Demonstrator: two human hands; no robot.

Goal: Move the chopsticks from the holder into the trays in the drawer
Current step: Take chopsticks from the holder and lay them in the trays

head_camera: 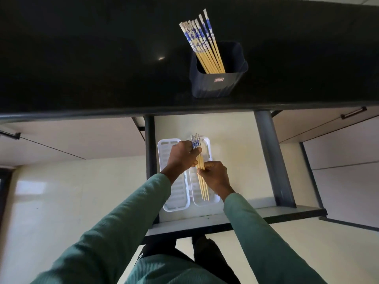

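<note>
so, bundle of chopsticks point(202, 177) over the right tray point(205, 199) in the open drawer point(235, 160), left hand point(183, 156) fingers closed round its patterned ends, right hand point(215, 176) pinching mid-shafts. left tray point(176, 203) beside the right tray; holder point(218, 83) with more chopsticks point(202, 42) beyond it on the black counter point(82, 58).

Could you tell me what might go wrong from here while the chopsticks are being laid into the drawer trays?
1. Both the left hand and right hand grip one loose bundle of chopsticks over the right tray; a stick could slip out and land crooked or on the drawer floor.
2. The left tray looks empty, so filling may end up uneven.
3. The holder sits near the countertop edge above the drawer; a hasty reach might knock it.
</note>
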